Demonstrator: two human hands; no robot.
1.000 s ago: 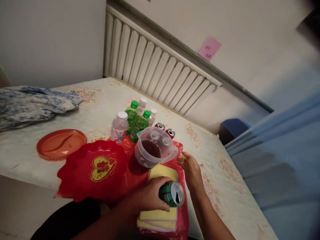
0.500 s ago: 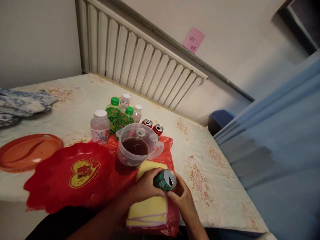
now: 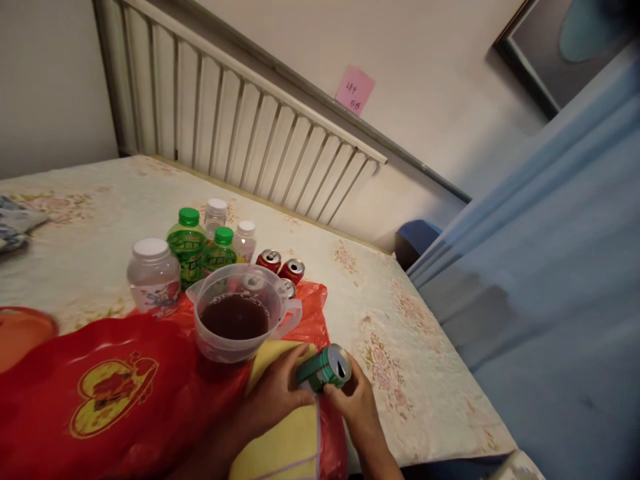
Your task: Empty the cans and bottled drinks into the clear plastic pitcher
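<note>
A green drink can (image 3: 320, 371) is held tilted over a folded yellow cloth (image 3: 280, 445), its opened silver top turned toward me and to the right. My left hand (image 3: 280, 390) is closed about the can's lower end, thumb below and fingers above. Nearer the top, my right hand (image 3: 359, 400) grips it with the thumb on the front; its other fingers are mostly hidden behind. Just left of the can stands a clear plastic measuring jug (image 3: 233, 347) partly filled with dark brown liquid, its handle pointing toward my hands.
A red scalloped tray (image 3: 45, 400) and an orange plate (image 3: 25, 337) lie left. Behind the jug stand green-capped bottles (image 3: 187, 250), white-capped jars (image 3: 150, 270) and red cans (image 3: 293, 269). Red plastic (image 3: 313, 303) lies under the cloth. A blue curtain (image 3: 540, 267) hangs right.
The view has shifted right, so the table things sit further left. The can has turned more onto its side, and my right thumb has moved onto its front.
</note>
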